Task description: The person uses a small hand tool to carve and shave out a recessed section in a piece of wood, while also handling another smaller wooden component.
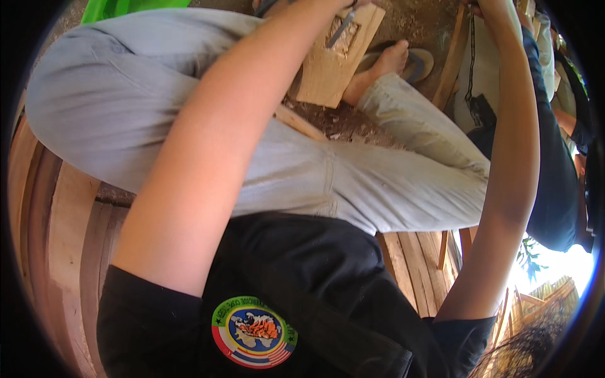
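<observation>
My left hand (350,3) is at the upper edge, mostly cut off, closed on a chisel (342,30). Its flat grey blade slants down into a rough, chipped recess (346,39) cut in a pale wooden board (328,75). Up at the top right is my right hand (485,7), also largely out of the picture. Its fingers look curled, but what they hold is hidden by the edge. The two hands are well apart, with the board nearer my left.
A bare foot (392,60) and a sandal (417,66) are right of the board. Beneath my legs in pale trousers (283,170) lies a wooden strip (299,123). Planks (69,227) stand at left. Another person in dark clothing (554,189) is close on the right.
</observation>
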Motion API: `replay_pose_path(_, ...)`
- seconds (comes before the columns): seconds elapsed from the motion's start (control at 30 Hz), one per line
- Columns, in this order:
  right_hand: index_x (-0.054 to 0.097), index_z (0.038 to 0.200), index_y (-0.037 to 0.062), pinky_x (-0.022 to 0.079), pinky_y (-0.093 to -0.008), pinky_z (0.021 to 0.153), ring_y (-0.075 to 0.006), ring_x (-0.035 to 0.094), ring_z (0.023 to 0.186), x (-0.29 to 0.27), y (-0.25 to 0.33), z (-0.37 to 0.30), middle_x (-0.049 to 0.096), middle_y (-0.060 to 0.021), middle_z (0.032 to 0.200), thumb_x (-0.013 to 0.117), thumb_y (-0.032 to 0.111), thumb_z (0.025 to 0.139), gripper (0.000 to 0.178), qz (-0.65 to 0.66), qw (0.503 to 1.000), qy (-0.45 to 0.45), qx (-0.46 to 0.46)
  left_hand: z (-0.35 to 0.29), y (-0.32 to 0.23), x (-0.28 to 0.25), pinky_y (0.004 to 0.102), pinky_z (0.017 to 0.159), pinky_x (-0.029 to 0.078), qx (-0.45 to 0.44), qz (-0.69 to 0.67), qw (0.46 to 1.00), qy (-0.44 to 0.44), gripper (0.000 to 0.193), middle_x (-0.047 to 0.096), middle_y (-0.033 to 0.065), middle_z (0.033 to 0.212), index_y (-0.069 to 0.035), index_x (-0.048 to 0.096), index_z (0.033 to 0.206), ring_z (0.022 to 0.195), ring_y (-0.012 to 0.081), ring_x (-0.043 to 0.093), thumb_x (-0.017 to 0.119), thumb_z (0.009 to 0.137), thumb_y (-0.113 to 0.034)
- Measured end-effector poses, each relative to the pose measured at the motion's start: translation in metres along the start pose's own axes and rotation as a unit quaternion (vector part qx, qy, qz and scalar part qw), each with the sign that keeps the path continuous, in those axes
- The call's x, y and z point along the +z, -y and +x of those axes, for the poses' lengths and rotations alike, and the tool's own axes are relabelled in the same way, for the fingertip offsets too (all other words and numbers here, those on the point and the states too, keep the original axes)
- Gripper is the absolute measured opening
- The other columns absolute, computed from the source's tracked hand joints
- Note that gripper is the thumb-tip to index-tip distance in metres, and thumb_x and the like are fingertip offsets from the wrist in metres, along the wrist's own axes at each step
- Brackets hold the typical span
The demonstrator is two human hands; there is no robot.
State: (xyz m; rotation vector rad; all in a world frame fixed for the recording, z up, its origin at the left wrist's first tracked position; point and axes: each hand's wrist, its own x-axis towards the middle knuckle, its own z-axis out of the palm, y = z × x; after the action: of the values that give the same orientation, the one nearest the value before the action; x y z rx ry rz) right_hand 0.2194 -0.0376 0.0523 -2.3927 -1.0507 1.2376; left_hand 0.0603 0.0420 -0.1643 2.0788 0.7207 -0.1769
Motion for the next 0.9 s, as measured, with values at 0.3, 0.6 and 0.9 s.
replay_pose_path(0.3,0.069,0.127,0.0075,0.042,-0.0241,0.044,-0.0111,0.057,0.051,0.016,-0.022,0.0,0.068,-0.0026,0.08,0.057,0.037,0.102,0.041,0.183,0.965,-0.186,0.034,-0.004,0.004,-0.011,0.0454,0.092,0.055,-0.048,-0.112,0.991,-0.053,0.041,0.073,0.0242,0.107,-0.004,0.073,0.105,0.105,0.0383,0.071,0.08,0.079,-0.034)
replay_pose_path(0.6,0.066,0.101,0.0032,0.039,-0.026,0.039,-0.0134,0.057,0.046,0.006,0.001,-0.006,0.062,-0.0024,0.067,0.068,0.035,0.097,0.032,0.166,0.964,-0.206,0.029,0.002,0.006,-0.009,0.0442,0.089,0.056,-0.032,-0.108,0.991,-0.076,0.039,0.074,0.0232,0.103,-0.003,0.073,0.107,0.1,0.0355,0.072,0.076,0.085,-0.035)
replay_pose_path(0.9,0.066,0.101,0.007,0.039,-0.026,0.041,-0.0136,0.058,0.047,0.004,0.009,-0.001,0.065,-0.0032,0.072,0.065,0.039,0.098,0.032,0.147,0.974,-0.175,0.004,-0.001,0.005,-0.014,0.0427,0.087,0.055,-0.016,-0.098,0.995,-0.029,0.036,0.075,0.0208,0.099,-0.005,0.074,0.103,0.096,0.0327,0.073,0.076,0.086,-0.036)
